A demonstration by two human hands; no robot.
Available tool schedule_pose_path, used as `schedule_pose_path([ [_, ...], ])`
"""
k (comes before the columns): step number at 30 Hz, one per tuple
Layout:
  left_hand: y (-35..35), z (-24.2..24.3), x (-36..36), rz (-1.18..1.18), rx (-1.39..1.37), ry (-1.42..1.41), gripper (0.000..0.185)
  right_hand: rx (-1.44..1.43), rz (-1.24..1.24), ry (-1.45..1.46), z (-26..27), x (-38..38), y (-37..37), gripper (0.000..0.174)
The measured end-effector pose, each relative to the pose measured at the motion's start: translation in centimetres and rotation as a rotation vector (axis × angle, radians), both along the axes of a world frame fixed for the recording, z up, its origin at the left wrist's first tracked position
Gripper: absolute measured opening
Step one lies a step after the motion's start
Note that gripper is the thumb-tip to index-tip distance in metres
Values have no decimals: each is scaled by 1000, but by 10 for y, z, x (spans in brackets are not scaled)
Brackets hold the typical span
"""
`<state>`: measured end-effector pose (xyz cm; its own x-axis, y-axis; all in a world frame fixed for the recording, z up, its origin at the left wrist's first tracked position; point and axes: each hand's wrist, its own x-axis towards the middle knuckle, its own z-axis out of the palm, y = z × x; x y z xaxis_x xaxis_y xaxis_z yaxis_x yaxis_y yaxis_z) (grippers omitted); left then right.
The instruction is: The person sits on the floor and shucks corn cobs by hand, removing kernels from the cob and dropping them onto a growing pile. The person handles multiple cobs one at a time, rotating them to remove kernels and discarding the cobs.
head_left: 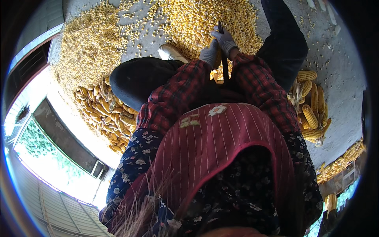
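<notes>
Both my hands wear grey knit gloves and meet between my knees, above a heap of loose corn kernels (207, 17). My left hand (209, 54) is closed on a corn cob (218, 60), mostly hidden by the hand. Just ahead and to the right, my right hand (225, 40) is wrapped around the upper part of a narrow dark metal bar (225, 69). The bar's pointed tip sticks out past the fingers, and its lower end runs back towards my lap. A wooden piece (218, 81) shows beside that lower end.
Whole corn cobs (103, 111) are piled left of my knee. A smaller pile of cobs (311, 114) lies on the concrete floor (340, 89) at my right. Another spread of kernels (88, 38) covers the floor at far left. My shoe (171, 52) touches the heap's edge.
</notes>
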<state>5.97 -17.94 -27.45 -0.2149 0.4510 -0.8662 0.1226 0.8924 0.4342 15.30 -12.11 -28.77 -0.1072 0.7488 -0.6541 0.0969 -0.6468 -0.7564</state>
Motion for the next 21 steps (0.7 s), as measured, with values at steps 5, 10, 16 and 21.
schedule_pose_path([
  [5, -9, 53, 5, 405, -64, -423, 57, 85, 91, -287, 3, -6, 4, 28],
  [10, -6, 77, 0, 552, -97, -726, 48, 1, 58, -346, 37, -5, 3, 33],
  [16, -8, 14, -8, 355, -26, -386, 55, -93, -38, 189, 31, 1, 3, 25],
  [21, -11, -19, 1, 190, 216, -287, 57, -105, -32, 231, 23, 2, 2, 48],
])
